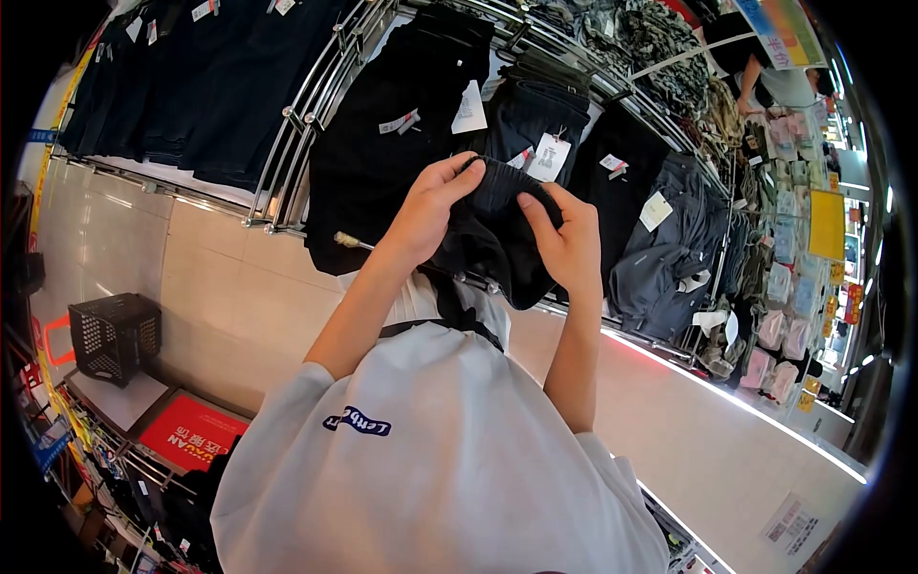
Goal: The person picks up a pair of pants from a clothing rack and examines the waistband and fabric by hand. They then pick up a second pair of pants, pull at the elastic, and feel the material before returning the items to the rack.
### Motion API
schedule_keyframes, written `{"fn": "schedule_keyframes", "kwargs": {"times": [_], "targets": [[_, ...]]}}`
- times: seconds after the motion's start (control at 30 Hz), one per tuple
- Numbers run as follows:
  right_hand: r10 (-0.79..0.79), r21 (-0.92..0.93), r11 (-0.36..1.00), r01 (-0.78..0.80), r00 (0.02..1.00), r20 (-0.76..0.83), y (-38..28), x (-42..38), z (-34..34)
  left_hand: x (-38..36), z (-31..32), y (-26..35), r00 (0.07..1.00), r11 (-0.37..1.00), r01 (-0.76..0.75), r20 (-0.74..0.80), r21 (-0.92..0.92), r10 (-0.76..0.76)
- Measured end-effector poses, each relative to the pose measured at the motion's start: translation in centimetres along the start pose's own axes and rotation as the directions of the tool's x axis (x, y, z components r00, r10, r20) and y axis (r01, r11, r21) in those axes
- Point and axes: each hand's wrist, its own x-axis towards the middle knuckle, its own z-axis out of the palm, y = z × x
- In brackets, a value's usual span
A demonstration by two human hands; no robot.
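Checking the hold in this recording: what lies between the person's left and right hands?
The gathered band of a black garment spans from the left hand to the right hand, as the head view shows.

The black garment (pixel 492 225) hides some fingers of the left hand (pixel 430 209) and the right hand (pixel 572 234).

The garment (pixel 507 196) is black, the shirt (pixel 440 488) pale grey — the clothes pile (pixel 660 38) camouflage-patterned.
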Motion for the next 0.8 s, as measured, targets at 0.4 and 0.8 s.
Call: {"fn": "schedule_keyframes", "kwargs": {"times": [0.4, 0.8], "targets": [[-0.035, -0.085, 0.996, 0.042, 0.996, 0.081, 1.1, -0.2, -1.3, 0.0, 0.3, -0.1, 0.997, 0.996, 0.063, -0.032, -0.071, -0.065], [-0.010, -0.159, 0.987, 0.012, 1.000, 0.014, 0.4, -1.2, -0.9, 0.7, 0.5, -0.9, 0.996, 0.990, 0.087, 0.024, -0.107, -0.085]]}}
